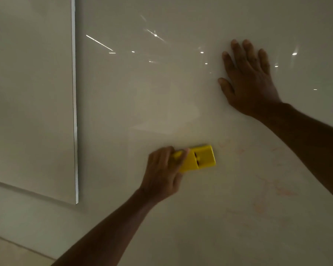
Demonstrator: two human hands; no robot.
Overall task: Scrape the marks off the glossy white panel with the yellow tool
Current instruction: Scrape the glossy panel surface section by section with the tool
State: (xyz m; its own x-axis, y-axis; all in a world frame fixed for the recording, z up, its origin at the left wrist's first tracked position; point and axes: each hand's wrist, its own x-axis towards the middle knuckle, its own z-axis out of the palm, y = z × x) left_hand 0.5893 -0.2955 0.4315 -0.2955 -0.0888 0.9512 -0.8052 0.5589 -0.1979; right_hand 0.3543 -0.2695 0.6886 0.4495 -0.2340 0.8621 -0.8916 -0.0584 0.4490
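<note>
Marks point(277, 191), faint orange, lay at lower right of the panel point(161, 89), right of the scraper point(198, 158) clenched in the left hand point(161, 175). Its blade end apparently pointed rightward toward them. The right hand point(248, 81) pressed flat, released, at upper right.

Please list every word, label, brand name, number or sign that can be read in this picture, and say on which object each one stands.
None: no readable text appears anywhere in the picture.
Yellow tool in the left hand: only two dark slots, no lettering that can be made out.
Glossy white panel: light reflections and faint orange marks, which are scribbles, not letters.
Right hand, flat on the panel: nothing written.
</note>
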